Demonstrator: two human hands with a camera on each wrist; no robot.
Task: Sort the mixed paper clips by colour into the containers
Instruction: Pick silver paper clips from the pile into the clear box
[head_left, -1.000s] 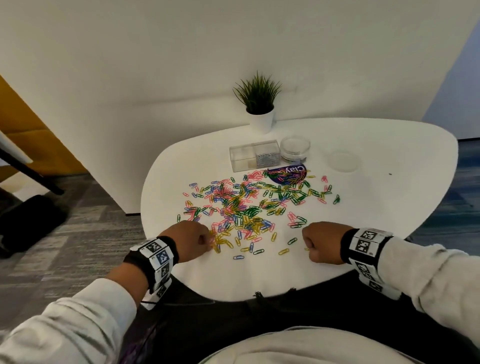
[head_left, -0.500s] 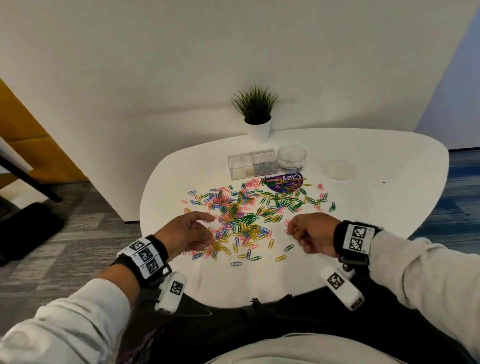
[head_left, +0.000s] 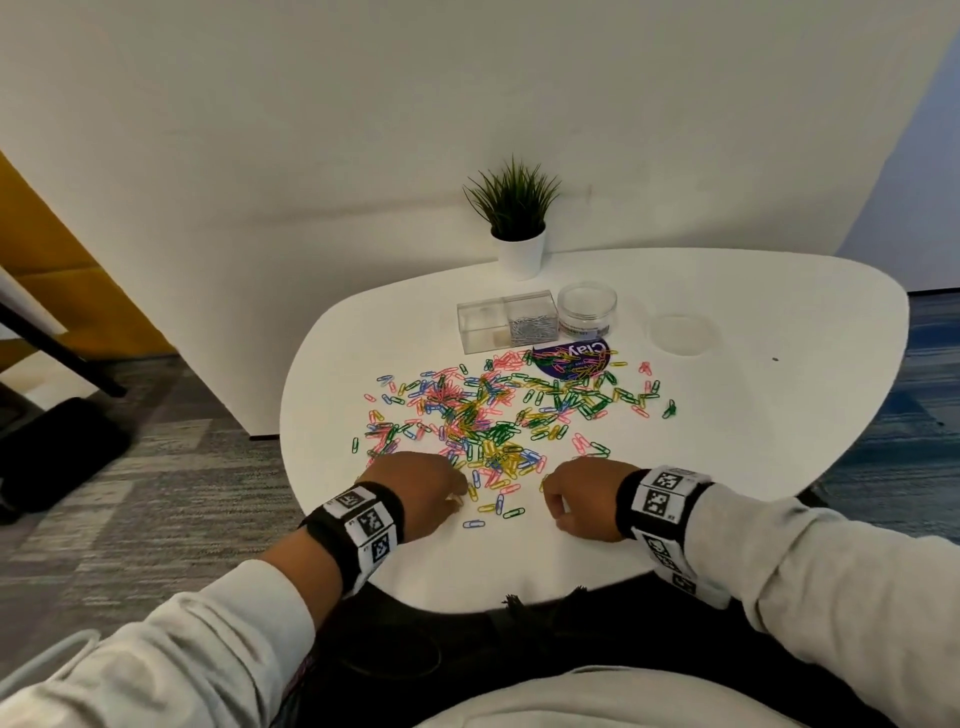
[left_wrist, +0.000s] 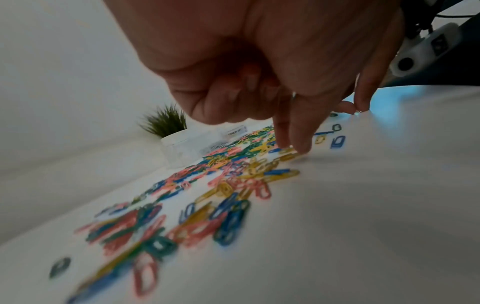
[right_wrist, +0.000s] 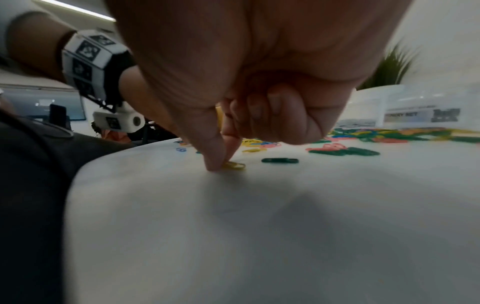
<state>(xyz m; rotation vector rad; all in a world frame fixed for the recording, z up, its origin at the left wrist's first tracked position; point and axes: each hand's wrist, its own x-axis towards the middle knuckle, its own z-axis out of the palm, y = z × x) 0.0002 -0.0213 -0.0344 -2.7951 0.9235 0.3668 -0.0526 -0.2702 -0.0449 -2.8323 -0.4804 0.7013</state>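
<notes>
The white table (head_left: 727, 426) carries a wide heap of mixed paper clips (head_left: 498, 415) in front of the clear containers (head_left: 506, 322). The left hand (head_left: 415, 488) pinches a yellow clip (left_wrist: 288, 156) at the heap's near edge; the right hand (head_left: 584, 496) pinches another yellow clip (right_wrist: 233, 165) on the table.

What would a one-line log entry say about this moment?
stage: picking | right hand: pinching yellow clip on table | left hand: fingertips at yellow clip | round container: no coloured clips visible
</notes>
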